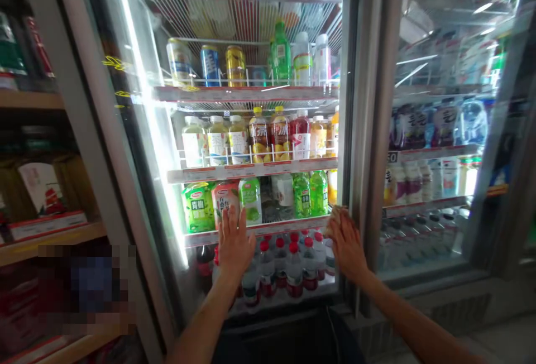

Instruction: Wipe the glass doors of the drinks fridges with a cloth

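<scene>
Tall drinks fridge (377,129), its glass door (344,101) straight ahead of the person, lit shelves behind it. Door looks heavy and stiff, pane slick and breakable; better taken at the metal side edge than on the glass. Green bottles (310,192) and red-capped bottles (293,269) sit behind the pane. Left hand (234,241) lies flat on the glass, grip apart, holding nothing. Right hand (347,244) lies flat at the door's right edge, grip also apart.

Cooler shelves (251,172) with bottles (259,136), cans (210,65)
</scene>
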A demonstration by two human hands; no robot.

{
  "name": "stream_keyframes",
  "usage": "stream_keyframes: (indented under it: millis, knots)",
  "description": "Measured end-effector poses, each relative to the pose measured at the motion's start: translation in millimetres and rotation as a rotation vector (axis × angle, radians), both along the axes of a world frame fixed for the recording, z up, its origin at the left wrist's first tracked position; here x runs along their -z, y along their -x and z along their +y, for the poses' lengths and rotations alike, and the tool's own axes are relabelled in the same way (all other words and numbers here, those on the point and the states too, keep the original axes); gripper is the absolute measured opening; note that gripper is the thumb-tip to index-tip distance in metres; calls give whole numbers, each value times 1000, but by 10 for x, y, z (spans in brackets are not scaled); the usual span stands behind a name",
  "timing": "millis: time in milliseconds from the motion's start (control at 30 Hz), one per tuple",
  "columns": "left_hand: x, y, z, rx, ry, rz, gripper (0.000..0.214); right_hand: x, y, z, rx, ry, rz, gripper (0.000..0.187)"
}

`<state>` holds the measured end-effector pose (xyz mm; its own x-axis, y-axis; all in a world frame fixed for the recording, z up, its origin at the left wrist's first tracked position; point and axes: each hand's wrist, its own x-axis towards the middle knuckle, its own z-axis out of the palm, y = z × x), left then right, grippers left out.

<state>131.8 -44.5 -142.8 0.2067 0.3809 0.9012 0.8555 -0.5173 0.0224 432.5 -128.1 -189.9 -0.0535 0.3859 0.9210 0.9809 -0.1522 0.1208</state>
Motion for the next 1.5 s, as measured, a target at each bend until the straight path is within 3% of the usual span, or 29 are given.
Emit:
stream_keyframes:
  millis: [133,200,267,367,433,500,633,700,800,867,933,1033,1100,1167,1300,1367,1500]
  knots:
    - [23,4,9,3,10,-5,67,-558,-25,143,5,-142,47,70]
    - [33,9,-1,11,20,-5,66,-715,40,199,0,-156,48,69]
    - [51,20,-16,13,15,-4,65,-566,161,186,-19,-100,-5,69]
    - [86,46,-34,6,0,6,65,-26,341,99,-69,49,-150,69]
    - [107,64,-36,1,-5,24,65,178,412,83,-89,98,-204,66]
    - [115,76,-40,-4,-2,43,65,84,463,118,-108,112,-210,60]
    - [95,71,-76,-14,42,37,65,-417,611,250,-117,53,-107,53]
    - [90,69,-100,-11,70,29,65,-382,720,269,-126,56,-85,54]
    - [117,89,-128,-13,90,37,65,19,878,212,-187,129,-179,53]
    - [152,111,-134,-35,91,47,64,191,970,200,-220,167,-217,52]
    - [184,128,-136,-60,89,58,63,99,1062,244,-234,174,-196,52]
    - [196,140,-149,-83,86,65,62,-322,1191,371,-229,107,-106,53]
    - [187,156,-162,-90,86,66,62,-464,1255,432,-219,57,-64,55]
    - [182,199,-169,-94,88,69,62,-364,1289,423,-242,83,-96,58]
    - [214,349,-149,-119,100,50,58,23,1294,328,-296,202,-230,59]
    - [246,419,-129,-136,113,29,58,-27,1325,339,-291,207,-230,57]
    - [317,491,-116,-152,152,7,63,-404,1474,452,-265,143,-142,57]
